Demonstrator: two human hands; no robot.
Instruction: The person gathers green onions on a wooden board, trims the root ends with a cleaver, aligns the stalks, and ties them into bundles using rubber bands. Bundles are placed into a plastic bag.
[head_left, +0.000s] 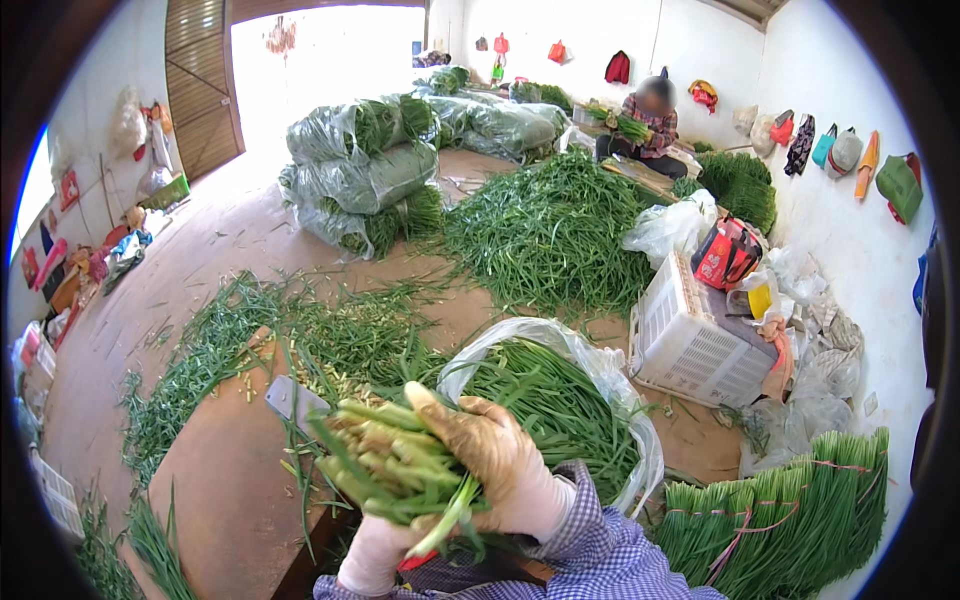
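Observation:
Both my hands wear stained, pale gloves and grip one thick bunch of leafy green stalks (386, 461), probably garlic chives. Its pale stem ends point to the left. My right hand (499, 450) wraps over the top, thumb along the stems. My left hand (379, 555) supports the bunch from below, its fingers partly hidden. A small red item (416, 560) shows beside it; I cannot tell what it is. To the left, a broad metal blade (296, 399) lies at the edge of a wooden board (217, 487). Just beyond my right hand, a clear plastic bag (529, 328) holds long greens.
Bundles tied with pink string (780, 510) stand at lower right. A white plastic crate (697, 337) sits behind them. A heap of greens (555, 225) and stacked bagged greens (364, 176) lie ahead. Trimmings (360, 337) litter the floor. Another person (649, 124) sits at the back holding greens.

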